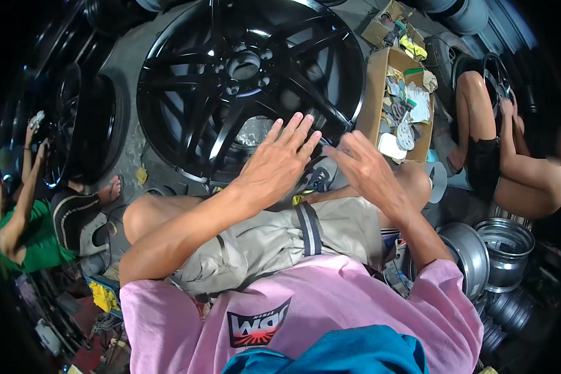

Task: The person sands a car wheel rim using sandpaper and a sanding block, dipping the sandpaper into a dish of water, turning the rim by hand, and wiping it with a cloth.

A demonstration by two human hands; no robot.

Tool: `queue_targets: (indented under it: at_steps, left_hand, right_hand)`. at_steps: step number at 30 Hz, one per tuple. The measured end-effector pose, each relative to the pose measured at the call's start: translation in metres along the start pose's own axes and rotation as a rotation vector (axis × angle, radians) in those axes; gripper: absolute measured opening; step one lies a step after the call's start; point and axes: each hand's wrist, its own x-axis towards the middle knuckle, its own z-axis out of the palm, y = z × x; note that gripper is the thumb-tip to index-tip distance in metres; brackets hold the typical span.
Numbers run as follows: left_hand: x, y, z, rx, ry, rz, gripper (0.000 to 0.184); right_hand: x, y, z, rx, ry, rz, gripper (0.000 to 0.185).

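A large black spoked wheel rim [244,65] with a shiny edge lies in front of my knees. My left hand [282,156] is at the rim's near side, palm down, with its fingers stretched and slightly apart, holding nothing. Beside it, my right hand [363,165] is curled near the lower right edge of the rim. Its fingers are bent together, and what they hold, if anything, is too small to make out. The fingertips of the two hands are a short distance apart.
A cardboard box [374,93] of sandpaper pieces and discs stands right of the rim. One person [34,230] in green sits at the left by another wheel [65,124]; another person [511,143] sits at the right. Silver rims [505,249] stand at the lower right.
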Motion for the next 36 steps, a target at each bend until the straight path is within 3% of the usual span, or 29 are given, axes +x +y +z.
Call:
queue_targets:
  at_steps: [19, 24, 26, 28, 29, 33, 36]
  left_hand:
    - [0.005, -0.009, -0.001, -0.032, 0.027, 0.006, 0.057]
    - [0.023, -0.031, -0.011, -0.018, 0.042, -0.073, 0.043]
    - [0.032, -0.042, 0.0, 0.002, 0.146, -0.092, 0.04]
    - [0.039, -0.043, 0.007, 0.021, 0.08, -0.099, 0.046]
    - [0.04, -0.04, 0.014, -0.016, 0.147, -0.066, 0.051]
    - [0.045, -0.008, 0.021, -0.08, 0.088, 0.06, 0.05]
    - [0.048, -0.011, 0.024, -0.101, 0.183, 0.115, 0.05]
  right_hand:
    - [0.002, -0.007, -0.001, 0.004, -0.007, -0.002, 0.036]
    - [-0.005, -0.012, 0.011, 0.063, 0.067, 0.039, 0.033]
    - [-0.017, -0.015, 0.005, 0.088, 0.084, 0.132, 0.029]
    - [-0.031, -0.009, 0.006, 0.094, 0.052, 0.142, 0.028]
    - [-0.038, -0.007, 0.008, 0.119, 0.061, 0.206, 0.029]
    - [-0.042, -0.016, 0.014, 0.17, 0.122, 0.402, 0.03]
    - [-0.054, -0.014, 0.021, 0.233, 0.074, 0.383, 0.027]
